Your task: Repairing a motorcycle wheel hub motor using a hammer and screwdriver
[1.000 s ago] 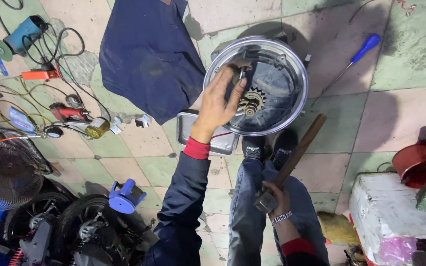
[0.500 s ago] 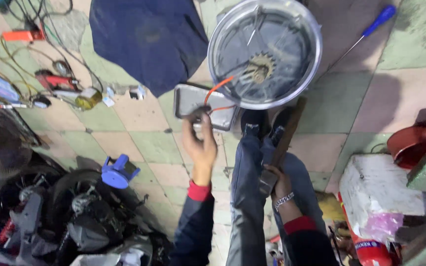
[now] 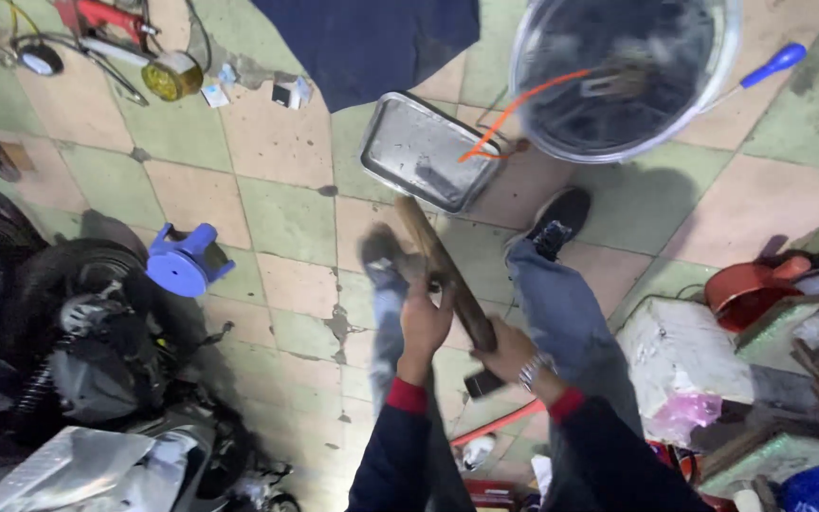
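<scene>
A hammer with a long wooden handle (image 3: 433, 258) lies slanted between my knees, its dark head near my right wrist. My right hand (image 3: 507, 353) grips the handle just above the head. My left hand (image 3: 426, 318) is closed around the handle a little higher up. Ahead on the tiled floor stands a round metal wheel hub (image 3: 624, 68) with an orange wire (image 3: 514, 112) trailing from it. A shallow metal tray (image 3: 426, 152) lies beside the hub.
A blue-handled screwdriver (image 3: 768, 66) lies by the hub. A dark blue cloth (image 3: 372, 38) is at the top. A blue plastic part (image 3: 185, 261), black motor parts (image 3: 68, 332) and tools sit left. A white box (image 3: 684, 351) and red part (image 3: 751, 289) sit right.
My left hand left the wheel hub, drew back over the tray and now grips the hammer handle with my right hand. The view has shifted back and to the left.
</scene>
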